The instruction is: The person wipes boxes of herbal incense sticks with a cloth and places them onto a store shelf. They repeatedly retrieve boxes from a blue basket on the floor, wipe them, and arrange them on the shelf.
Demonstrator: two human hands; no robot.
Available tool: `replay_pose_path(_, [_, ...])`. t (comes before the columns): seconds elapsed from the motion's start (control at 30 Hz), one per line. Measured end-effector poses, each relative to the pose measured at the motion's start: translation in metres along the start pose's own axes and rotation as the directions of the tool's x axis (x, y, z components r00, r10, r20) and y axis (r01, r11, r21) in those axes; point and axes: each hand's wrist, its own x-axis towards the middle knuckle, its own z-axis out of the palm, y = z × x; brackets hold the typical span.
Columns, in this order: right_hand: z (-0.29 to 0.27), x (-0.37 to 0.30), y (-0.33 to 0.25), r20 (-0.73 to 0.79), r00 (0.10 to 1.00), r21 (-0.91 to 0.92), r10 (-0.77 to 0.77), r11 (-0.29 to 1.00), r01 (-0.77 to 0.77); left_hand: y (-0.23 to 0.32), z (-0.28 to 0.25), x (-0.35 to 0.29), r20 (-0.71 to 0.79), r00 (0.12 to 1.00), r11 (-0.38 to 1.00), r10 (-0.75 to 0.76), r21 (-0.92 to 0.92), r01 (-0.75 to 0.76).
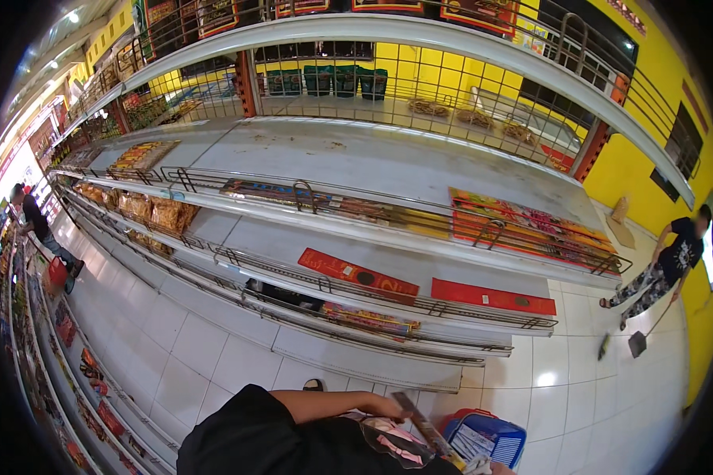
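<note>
My left hand (387, 406) is closed around the upper part of a long, narrow dark packet (426, 431), which slants down to the right in front of my body. What the packet contains cannot be made out. Only a sliver of my right hand (499, 469) shows at the lower edge, close to the packet's lower end and a pale item; its fingers are hidden. Just beyond my hands, a blue plastic basket (499, 431) with a red handle stands on the tiled floor with flat printed packs inside.
A tiered wire-fronted shelf (356, 210) spans the space ahead, bearing red boxes (493, 297), colourful flat packs (523, 218) and bagged snacks (170, 214). Stocked racks (63, 356) line the left. One person (677, 253) holds a long-handled dustpan (637, 343) at right; another person (40, 226) stands far left.
</note>
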Motion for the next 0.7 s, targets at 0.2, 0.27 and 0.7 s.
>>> replay_pose_path(0.2, [-0.044,-0.013,-0.059,0.157,0.961,-0.527,-0.228,0.804,0.277,0.008,0.020,-0.010,0.175,0.954,0.970,0.243,-0.074,-0.233])
replay_pose_path(0.27, [-0.060,0.028,-0.021,0.252,0.814,-0.367,-0.524,0.726,0.581,-0.005,0.020,0.000,0.084,0.891,0.847,0.445,-0.362,-0.389])
replay_pose_path(0.7, [-0.048,0.064,-0.073,-0.283,0.431,0.363,-0.857,0.321,0.875,0.160,0.073,-0.107,-0.966,-0.114,0.287,0.232,0.180,-0.941])
